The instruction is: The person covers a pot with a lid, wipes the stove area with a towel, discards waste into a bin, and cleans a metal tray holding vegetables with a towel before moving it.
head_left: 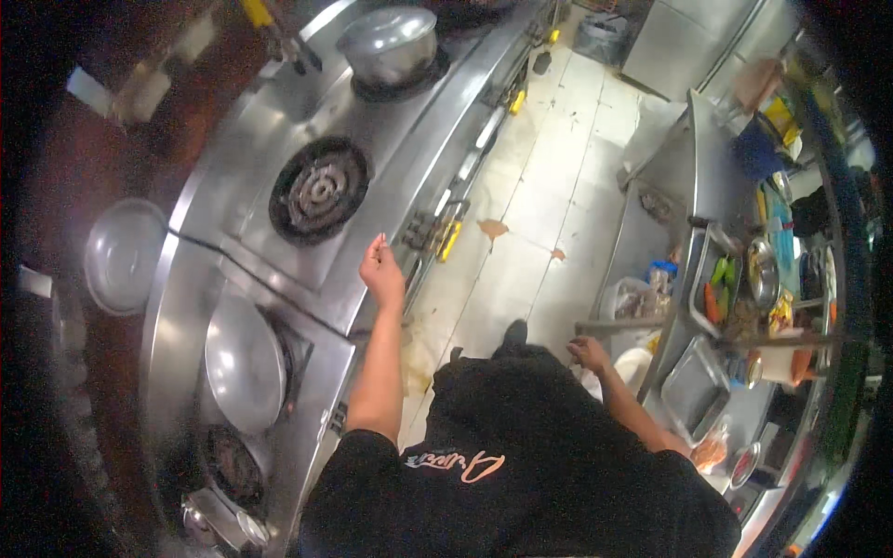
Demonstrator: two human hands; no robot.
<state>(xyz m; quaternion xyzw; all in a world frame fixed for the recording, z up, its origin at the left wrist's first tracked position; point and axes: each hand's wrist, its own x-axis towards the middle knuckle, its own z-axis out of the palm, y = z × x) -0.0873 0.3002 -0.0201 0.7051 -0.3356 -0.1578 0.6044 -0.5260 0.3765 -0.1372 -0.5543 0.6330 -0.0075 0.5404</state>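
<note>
On the left, the steel range [279, 121] stands idle as far as can be seen: a steel bowl [124, 255] rests beside it, an upturned wok [244, 361] covers one burner, the open burner [319, 189] nearest the hand is bare with nothing cooking, and a lidded pot [389, 45] sits further back. The left hand [381, 270] hovers just above the range's front edge, fingertips pinched together, holding nothing visible, while the right hand [588, 353], loosely curled and empty, hangs near the prep counter [693, 386] with its trays of vegetables, so no cooking looks under way yet
</note>
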